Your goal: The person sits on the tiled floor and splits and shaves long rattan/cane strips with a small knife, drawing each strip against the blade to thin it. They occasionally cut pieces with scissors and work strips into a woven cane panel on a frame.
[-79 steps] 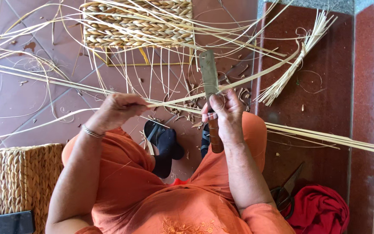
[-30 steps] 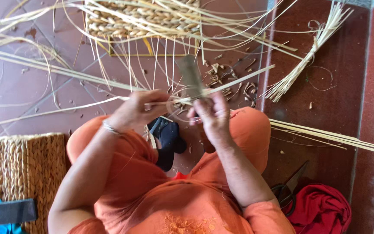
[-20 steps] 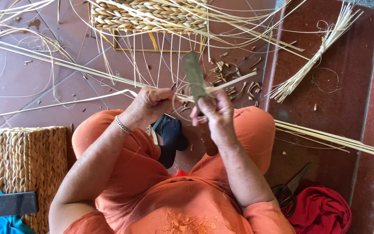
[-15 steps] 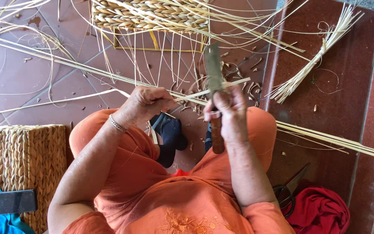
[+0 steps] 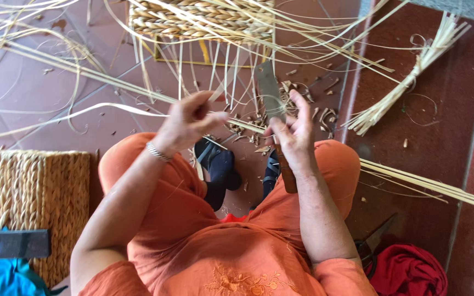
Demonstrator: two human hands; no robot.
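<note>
While my left hand (image 5: 188,121) is pinching a long cane strip (image 5: 111,108) above my knees, my right hand (image 5: 292,134) is gripping a knife (image 5: 272,107) — blade up — against that strip, shavings (image 5: 297,98) lying on the floor beyond.

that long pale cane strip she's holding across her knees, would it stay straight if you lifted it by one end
Probably not. The strip is long and thin, and loose ones on the floor already lie in curves, so it would likely droop. It looks light. The left hand pinches it near the knife in the right hand.
</note>
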